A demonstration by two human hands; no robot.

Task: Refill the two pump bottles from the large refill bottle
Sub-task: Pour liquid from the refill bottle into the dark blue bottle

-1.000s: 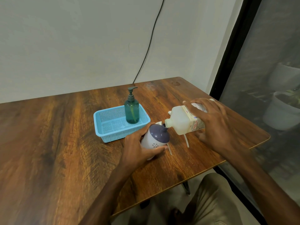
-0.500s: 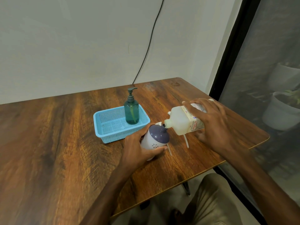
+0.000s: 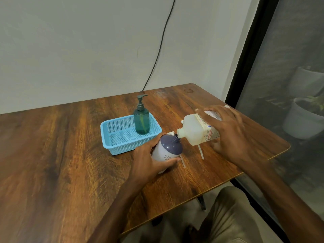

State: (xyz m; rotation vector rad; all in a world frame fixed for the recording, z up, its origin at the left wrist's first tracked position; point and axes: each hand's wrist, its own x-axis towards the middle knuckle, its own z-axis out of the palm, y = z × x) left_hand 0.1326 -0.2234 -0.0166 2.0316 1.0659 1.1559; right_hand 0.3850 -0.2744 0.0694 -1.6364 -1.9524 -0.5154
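My left hand [image 3: 150,160] grips a white pump bottle [image 3: 168,151] with a purple top, tilted toward the right on the wooden table [image 3: 61,155]. My right hand [image 3: 228,132] holds the large translucent refill bottle [image 3: 196,130] on its side, its mouth touching the purple bottle's open neck. A green pump bottle [image 3: 141,120] with its pump on stands upright in the blue basket [image 3: 122,144]. Two white pump parts with dip tubes, one [image 3: 182,160] below the purple bottle and one [image 3: 200,151] under the refill bottle, lie on the table.
The table's right edge [image 3: 280,151] is close to my right hand. A black cable [image 3: 157,55] runs down the wall behind the table. White plant pots [image 3: 303,120] stand behind the dark glass panel at the right.
The refill bottle has shifted very slightly toward the purple bottle's neck; both hands otherwise hold the same pose.
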